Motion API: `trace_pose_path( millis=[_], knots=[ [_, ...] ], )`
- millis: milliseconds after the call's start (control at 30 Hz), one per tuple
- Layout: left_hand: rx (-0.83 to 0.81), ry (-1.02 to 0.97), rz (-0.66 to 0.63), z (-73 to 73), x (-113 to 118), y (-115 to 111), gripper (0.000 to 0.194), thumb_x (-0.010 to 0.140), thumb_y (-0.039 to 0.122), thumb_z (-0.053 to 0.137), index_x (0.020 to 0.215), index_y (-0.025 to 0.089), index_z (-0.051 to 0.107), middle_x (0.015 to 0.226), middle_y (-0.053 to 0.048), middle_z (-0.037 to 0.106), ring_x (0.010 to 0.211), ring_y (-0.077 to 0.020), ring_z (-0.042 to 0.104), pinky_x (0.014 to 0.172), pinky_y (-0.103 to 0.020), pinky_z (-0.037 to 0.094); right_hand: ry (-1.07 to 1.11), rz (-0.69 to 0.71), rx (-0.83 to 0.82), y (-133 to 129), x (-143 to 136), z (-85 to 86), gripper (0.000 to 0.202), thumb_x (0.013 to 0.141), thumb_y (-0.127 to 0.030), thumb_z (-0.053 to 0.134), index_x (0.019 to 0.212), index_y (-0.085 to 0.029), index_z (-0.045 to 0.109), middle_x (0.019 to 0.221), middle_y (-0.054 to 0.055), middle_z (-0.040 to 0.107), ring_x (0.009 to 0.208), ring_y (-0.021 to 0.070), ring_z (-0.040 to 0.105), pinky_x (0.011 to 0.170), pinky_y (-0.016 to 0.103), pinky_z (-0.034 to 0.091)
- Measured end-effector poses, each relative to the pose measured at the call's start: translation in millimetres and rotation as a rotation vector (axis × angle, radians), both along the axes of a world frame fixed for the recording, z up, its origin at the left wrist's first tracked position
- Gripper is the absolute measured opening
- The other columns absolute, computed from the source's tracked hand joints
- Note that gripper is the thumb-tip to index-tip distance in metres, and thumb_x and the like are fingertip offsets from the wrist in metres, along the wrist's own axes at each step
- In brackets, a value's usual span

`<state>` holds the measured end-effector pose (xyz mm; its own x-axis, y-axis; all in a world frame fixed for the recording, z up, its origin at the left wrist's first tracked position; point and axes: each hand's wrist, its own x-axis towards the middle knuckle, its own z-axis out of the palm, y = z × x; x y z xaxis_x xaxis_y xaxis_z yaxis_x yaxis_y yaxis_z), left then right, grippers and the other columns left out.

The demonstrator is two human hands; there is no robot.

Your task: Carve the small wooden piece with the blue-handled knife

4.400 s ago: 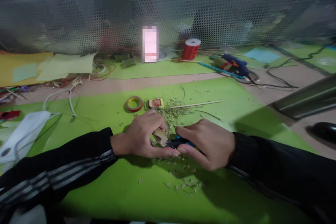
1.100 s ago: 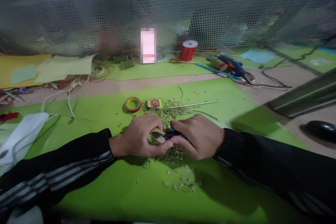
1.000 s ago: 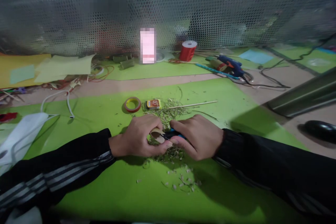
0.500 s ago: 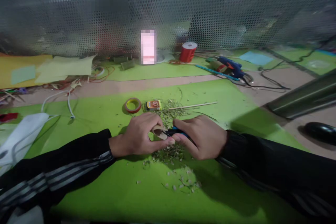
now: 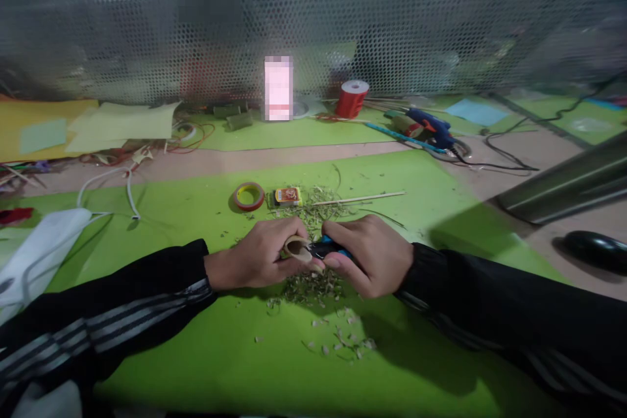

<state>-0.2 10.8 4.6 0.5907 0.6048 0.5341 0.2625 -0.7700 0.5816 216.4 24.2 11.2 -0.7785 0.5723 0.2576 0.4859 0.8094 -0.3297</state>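
Left hand (image 5: 255, 253): fingers wrapped round hollow tube (image 5: 292, 239). Right hand (image 5: 376, 255): fingers gripping blue-black tool (image 5: 323, 249), tip at tube's rim.

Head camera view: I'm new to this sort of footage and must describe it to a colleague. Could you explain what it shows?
There is no machine here, only a person's two bare hands, filmed by one camera worn on the head, looking forward and down. The left hand holds a hollow pale tube. The right hand grips a blue-and-black tool, its dark end at the tube's open rim; the exact kind of tool is hard to tell. Shavings lie on the green surface around the hands. Just beyond are a tape roll, a small labelled box and a thin stick. Farther back are a red spool and a blue glue gun.
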Motion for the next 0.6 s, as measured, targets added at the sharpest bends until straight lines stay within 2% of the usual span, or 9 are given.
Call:
trace_pose_path(
  millis=[100, 300, 600],
  knots=[
    [0.012, 0.021, 0.021, 2.5, 0.3, -0.4, 0.038, 0.093, 0.052, 0.053, 0.079, 0.018, 0.045, 0.065, 0.005, 0.045, 0.054, -0.0081, 0.038, 0.051, -0.022, 0.028, -0.002, 0.02, -0.034, 0.5, 0.1, 3.1, 0.049, 0.096, -0.061, 0.014, 0.079, -0.023, 0.041, 0.057, -0.002, 0.046, 0.047, 0.0126, 0.032, 0.051, 0.028, 0.018],
    [0.049, 0.037, 0.082, 6.8, 1.1, -2.0, 0.04, 0.092, 0.053, 0.054, 0.076, 0.017, 0.045, 0.065, 0.004, 0.046, 0.056, -0.009, 0.037, 0.053, -0.023, 0.028, -0.08, 0.115, -0.237, 1.2, 3.6, 16.8, 0.047, 0.098, -0.057, 0.016, 0.079, -0.022, 0.042, 0.057, -0.003, 0.043, 0.049, 0.0122, 0.034, 0.051, 0.027, 0.021],
    [0.054, 0.043, 0.067, 6.6, 1.5, -1.6, 0.036, 0.091, 0.048, 0.059, 0.077, 0.017, 0.046, 0.066, 0.004, 0.046, 0.056, -0.0086, 0.037, 0.053, -0.023, 0.028, -0.143, 0.105, -0.279, 4.5, 5.5, 21.5, 0.051, 0.098, -0.056, 0.016, 0.08, -0.02, 0.047, 0.056, -0.002, 0.042, 0.048, 0.0122, 0.033, 0.052, 0.028, 0.022]
  ],
)
